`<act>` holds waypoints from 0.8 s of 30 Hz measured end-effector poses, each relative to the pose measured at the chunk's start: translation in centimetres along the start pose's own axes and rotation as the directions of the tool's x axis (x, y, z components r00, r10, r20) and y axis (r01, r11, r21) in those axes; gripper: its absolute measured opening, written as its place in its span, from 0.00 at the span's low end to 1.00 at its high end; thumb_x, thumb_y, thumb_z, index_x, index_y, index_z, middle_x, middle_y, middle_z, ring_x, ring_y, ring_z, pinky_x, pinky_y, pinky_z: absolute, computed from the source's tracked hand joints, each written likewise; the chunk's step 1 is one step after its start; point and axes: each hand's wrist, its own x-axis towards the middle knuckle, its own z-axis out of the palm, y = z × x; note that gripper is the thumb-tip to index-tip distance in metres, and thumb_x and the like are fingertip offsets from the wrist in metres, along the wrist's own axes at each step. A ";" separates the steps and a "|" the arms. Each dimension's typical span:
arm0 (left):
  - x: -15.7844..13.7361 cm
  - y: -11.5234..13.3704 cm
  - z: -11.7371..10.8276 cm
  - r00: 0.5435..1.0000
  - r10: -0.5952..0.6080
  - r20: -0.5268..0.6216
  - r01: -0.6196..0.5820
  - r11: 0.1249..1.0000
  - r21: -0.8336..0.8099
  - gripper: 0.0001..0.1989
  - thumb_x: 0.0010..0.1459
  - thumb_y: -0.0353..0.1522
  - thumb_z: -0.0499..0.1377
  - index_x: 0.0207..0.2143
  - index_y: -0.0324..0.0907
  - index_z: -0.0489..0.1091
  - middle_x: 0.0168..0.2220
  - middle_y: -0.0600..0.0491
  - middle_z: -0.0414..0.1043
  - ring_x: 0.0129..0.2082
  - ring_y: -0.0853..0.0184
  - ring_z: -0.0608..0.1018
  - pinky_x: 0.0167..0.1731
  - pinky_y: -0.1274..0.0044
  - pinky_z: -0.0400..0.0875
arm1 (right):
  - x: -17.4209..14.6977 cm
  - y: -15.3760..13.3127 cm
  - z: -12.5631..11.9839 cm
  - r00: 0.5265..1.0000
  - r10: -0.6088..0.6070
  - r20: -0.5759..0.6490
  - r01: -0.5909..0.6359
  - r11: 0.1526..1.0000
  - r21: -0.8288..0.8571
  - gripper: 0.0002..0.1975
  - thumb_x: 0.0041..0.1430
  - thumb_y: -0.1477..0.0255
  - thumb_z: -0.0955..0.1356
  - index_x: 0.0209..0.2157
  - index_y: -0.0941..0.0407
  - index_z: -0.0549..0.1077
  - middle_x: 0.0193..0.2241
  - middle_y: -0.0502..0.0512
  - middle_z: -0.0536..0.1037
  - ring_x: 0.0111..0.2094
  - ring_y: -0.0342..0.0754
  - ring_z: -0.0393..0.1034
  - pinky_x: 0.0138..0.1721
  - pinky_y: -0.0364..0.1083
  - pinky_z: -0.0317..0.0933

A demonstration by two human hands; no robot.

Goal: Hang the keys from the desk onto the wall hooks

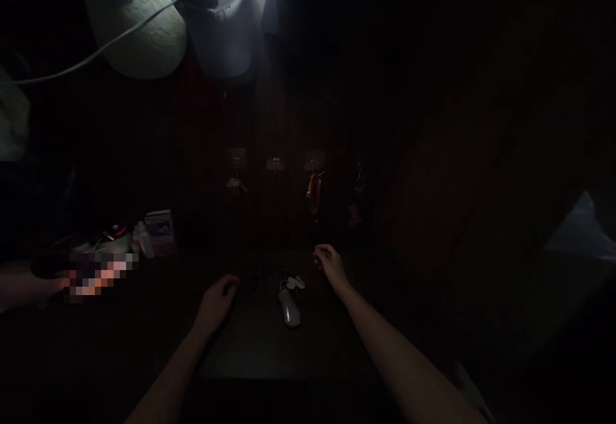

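Observation:
A grey oval object (289, 308), rounded and smooth, lies on the dark surface (260, 356) between my hands. A small bunch of keys or tags (293, 281) is at its far end. My left hand (216, 305) rests to the left of it, fingers loosely bent and thumb apart, holding nothing that I can see. Farther forward on the right, my right hand (331, 267) has its fingers curled in towards the thumb. Anything small between those fingers is lost in the dark. Neither hand touches the grey object.
Wall hooks at the back carry a key bunch (235, 183) and a red and yellow strap (314, 190). Caps (144, 42) hang at upper left by a white cable (110, 42). A box (160, 228) and a small bottle (144, 239) stand left, near another person's arm (24, 286).

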 end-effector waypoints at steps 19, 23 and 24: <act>-0.5 1.2 -0.3 1.000 -0.001 -0.009 0.002 1.000 0.030 0.10 0.51 0.35 0.49 0.31 0.45 0.70 0.35 0.55 0.75 0.38 0.66 0.76 0.41 0.75 0.67 | -4.5 2.3 -3.6 0.957 -0.133 0.258 0.219 0.914 -0.341 0.10 0.48 0.70 0.62 0.32 0.54 0.71 0.33 0.52 0.76 0.36 0.48 0.70 0.39 0.46 0.61; -0.5 0.9 -0.2 1.000 0.012 0.006 -0.012 0.999 0.041 0.11 0.52 0.36 0.49 0.33 0.45 0.69 0.37 0.55 0.75 0.39 0.66 0.75 0.42 0.76 0.66 | -5.2 2.5 -3.5 0.940 -0.195 0.281 0.308 0.841 -0.445 0.09 0.50 0.73 0.61 0.30 0.54 0.72 0.33 0.53 0.75 0.38 0.48 0.69 0.42 0.46 0.60; -0.4 0.7 -0.1 1.000 0.014 0.006 -0.014 0.999 0.044 0.11 0.52 0.36 0.49 0.33 0.45 0.69 0.37 0.55 0.75 0.39 0.66 0.75 0.43 0.75 0.66 | -5.4 2.6 -3.5 0.932 -0.208 0.296 0.333 0.812 -0.480 0.09 0.50 0.74 0.61 0.30 0.54 0.72 0.33 0.53 0.75 0.39 0.48 0.69 0.43 0.46 0.59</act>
